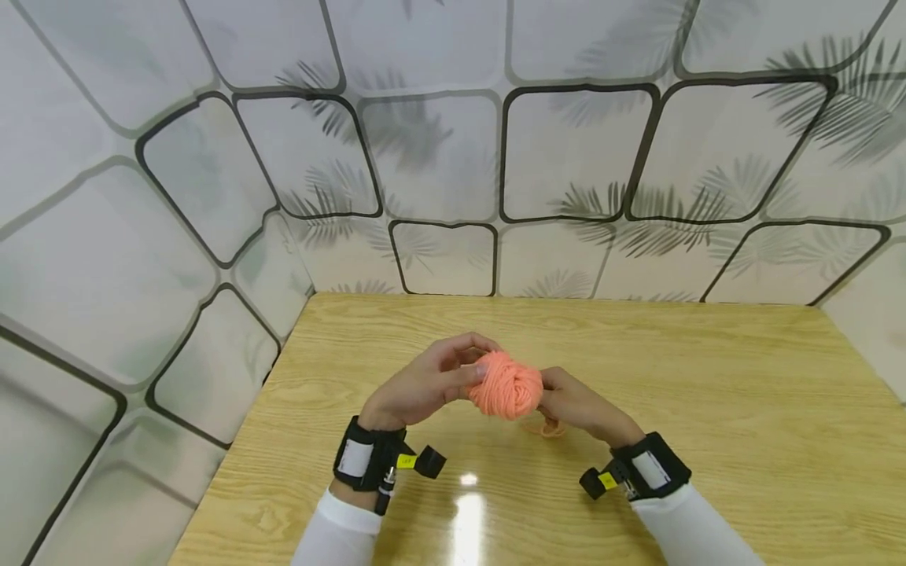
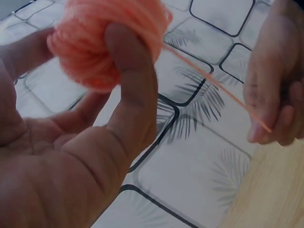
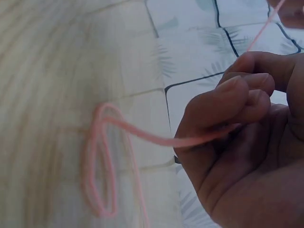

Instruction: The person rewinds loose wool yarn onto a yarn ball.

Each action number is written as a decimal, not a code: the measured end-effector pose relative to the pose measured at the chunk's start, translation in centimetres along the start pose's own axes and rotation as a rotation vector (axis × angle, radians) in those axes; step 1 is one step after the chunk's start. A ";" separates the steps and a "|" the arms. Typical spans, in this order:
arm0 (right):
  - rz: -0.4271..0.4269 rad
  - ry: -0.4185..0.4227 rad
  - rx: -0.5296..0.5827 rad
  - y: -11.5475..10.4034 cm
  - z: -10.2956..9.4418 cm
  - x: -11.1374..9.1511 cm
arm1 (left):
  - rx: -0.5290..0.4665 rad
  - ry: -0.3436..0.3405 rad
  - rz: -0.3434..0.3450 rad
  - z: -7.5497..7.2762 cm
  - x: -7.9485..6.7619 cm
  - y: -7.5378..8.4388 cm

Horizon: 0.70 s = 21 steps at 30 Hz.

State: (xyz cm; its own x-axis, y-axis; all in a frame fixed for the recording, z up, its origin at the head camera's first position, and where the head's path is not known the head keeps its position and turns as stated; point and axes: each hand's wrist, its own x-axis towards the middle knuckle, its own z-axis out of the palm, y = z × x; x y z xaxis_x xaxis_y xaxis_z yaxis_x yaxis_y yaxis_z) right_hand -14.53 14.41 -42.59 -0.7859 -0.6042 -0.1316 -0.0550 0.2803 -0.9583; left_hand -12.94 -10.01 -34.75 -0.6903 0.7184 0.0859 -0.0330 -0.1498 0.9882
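Note:
A ball of coral-pink yarn [image 1: 506, 387] is held up over the wooden table by my left hand [image 1: 429, 377], thumb on its near side and fingers behind. In the left wrist view the thumb presses into the windings of the ball [image 2: 111, 42]. A single taut strand [image 2: 216, 83] runs from the ball to my right hand [image 2: 278, 76], whose fingers pinch it. The right wrist view shows the right hand [image 3: 247, 137] with its fingers curled round the strand. From those fingers a loose tail of yarn [image 3: 156, 140] hangs down in a narrow loop.
The light wooden table [image 1: 708, 377] spreads beneath both hands. A pale wall covering [image 1: 439, 157] with dark rounded outlines and palm leaves stands along its back and left sides. Black straps with small cameras sit on both wrists, such as the left strap [image 1: 368, 454].

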 end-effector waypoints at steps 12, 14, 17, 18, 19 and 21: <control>-0.016 0.166 -0.094 -4.0 -2.7 0.9 | 0.452 -0.009 -0.159 1.1 0.3 -1.3; -0.037 0.185 -0.117 -4.8 -2.8 0.7 | 0.449 0.062 -0.187 1.2 0.4 -1.5; -0.071 0.201 -0.155 -6.1 -2.6 0.2 | 0.422 0.172 -0.208 1.1 0.7 -1.9; -0.081 0.205 -0.170 -6.5 -2.4 0.0 | 0.420 0.209 -0.209 1.0 0.8 -2.1; -0.094 0.206 -0.185 -6.9 -2.2 -0.3 | 0.421 0.246 -0.208 0.9 0.9 -2.2; -0.123 0.200 -0.224 -7.6 -1.6 -0.8 | 0.413 0.319 -0.195 0.6 1.2 -2.6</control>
State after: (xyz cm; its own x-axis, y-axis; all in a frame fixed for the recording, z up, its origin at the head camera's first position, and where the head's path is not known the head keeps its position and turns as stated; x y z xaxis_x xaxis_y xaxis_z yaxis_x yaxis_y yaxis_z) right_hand -14.45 13.97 -34.82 -0.8692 -0.4914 0.0555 -0.2739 0.3849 -0.8814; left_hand -13.24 -8.36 -37.13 -0.8866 0.4549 -0.0834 0.0591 0.2902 0.9551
